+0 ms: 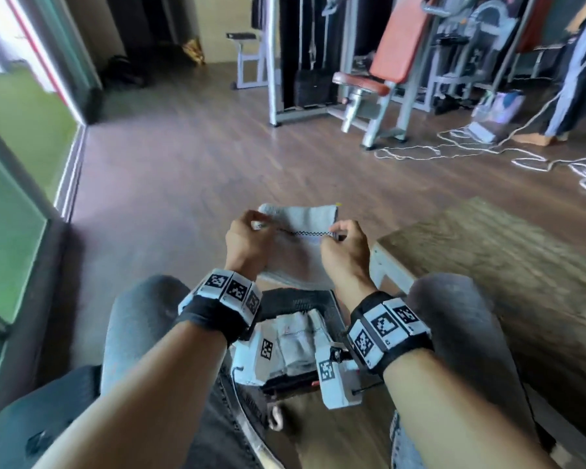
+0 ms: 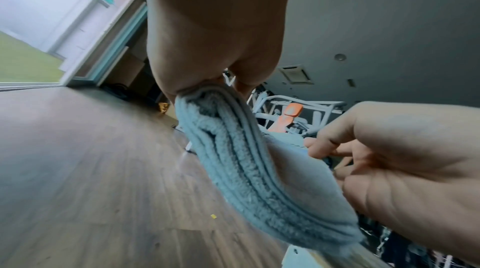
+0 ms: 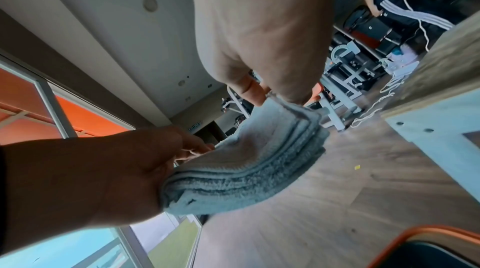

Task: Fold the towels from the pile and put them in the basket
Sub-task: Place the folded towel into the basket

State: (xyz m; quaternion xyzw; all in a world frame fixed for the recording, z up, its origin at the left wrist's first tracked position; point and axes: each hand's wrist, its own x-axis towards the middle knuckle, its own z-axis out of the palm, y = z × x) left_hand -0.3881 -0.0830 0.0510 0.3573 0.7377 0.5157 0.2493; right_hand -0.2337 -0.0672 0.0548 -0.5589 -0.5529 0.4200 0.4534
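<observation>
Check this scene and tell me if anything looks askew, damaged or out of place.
The towel looks fine: folded in even layers, the left hand and right hand each pinching an end. The odd thing is the white rope, which lies loose and tangled on the floor by the gym machines. No damage shows.

A brown wood-plank floor (image 1: 200, 157) runs to gym machines (image 1: 362, 79) with orange pads. Glass panels (image 1: 17, 137) on the left let in daylight. White cord (image 1: 487, 154) trails across the floor near what looks like a wooden tabletop (image 1: 508, 252).
</observation>
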